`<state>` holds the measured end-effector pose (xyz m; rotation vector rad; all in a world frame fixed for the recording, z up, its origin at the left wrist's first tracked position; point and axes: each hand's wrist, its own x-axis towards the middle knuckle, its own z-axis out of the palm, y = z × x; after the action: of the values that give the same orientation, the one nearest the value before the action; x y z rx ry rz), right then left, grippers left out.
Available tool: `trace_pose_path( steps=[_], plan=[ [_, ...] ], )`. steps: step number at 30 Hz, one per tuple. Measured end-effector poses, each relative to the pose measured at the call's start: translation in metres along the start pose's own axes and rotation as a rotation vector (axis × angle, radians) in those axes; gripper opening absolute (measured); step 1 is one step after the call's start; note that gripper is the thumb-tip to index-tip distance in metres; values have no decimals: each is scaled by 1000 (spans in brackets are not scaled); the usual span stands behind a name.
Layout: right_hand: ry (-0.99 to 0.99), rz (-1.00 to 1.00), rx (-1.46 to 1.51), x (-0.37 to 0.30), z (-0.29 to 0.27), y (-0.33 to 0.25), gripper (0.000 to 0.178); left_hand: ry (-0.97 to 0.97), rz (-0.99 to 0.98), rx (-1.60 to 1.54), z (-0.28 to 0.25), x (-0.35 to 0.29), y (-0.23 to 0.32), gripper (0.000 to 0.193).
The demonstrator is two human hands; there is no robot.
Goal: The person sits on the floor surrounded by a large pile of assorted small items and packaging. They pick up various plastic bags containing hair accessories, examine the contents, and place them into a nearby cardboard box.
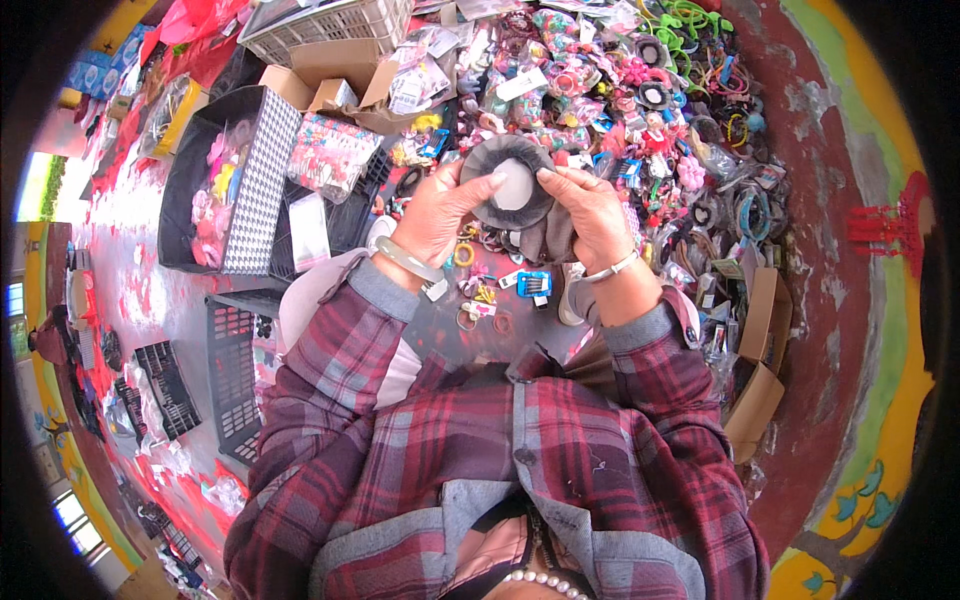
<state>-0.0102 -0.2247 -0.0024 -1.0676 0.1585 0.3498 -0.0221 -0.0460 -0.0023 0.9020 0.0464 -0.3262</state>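
Before my chest I hold a dark grey fuzzy ring, like a scrunchie (505,152), with a pale round middle. My left hand (432,212) grips its left edge, thumb on top. My right hand (597,222) pinches its right edge, thumb also on top; the other fingers are partly hidden beneath. A piece of brown cloth (548,240) shows just below the ring by my right hand. On the floor under my hands lie small hair ties and a blue card of accessories (533,284).
A large heap of hair accessories (610,110) spreads ahead and to the right. At left stand a houndstooth-patterned bin (262,180), a black plastic crate (235,375) and an open cardboard box (335,65). Behind them is a pale crate (330,25). Cardboard boxes (765,320) stand at right.
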Motion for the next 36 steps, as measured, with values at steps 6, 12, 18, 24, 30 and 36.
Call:
trace_pose_path(
  steps=[6, 12, 18, 24, 30, 36],
  plan=[
    [-84, 98, 94, -2, -5, -1, 14, -23, -159, -172, 2, 3, -3, 26],
    [-102, 166, 177, -1, -8, -3, 15, -39, -165, -249, 6, 5, -3, 26],
    [-55, 168, 143, 0, -10, 0, 14, -13, -171, -169, 1, 8, -6, 25],
    [101, -68, -176, 1, -12, 2, 10, 104, -39, 261, -13, 10, -14, 30],
    [190, -1258, -1393, -1, 12, -5, 15, 74, 2, -142, 6, 3, -16, 45],
    [-158, -1187, -1434, -10, 38, 25, 26, -17, 75, -292, 2, 6, -13, 51]
  ],
)
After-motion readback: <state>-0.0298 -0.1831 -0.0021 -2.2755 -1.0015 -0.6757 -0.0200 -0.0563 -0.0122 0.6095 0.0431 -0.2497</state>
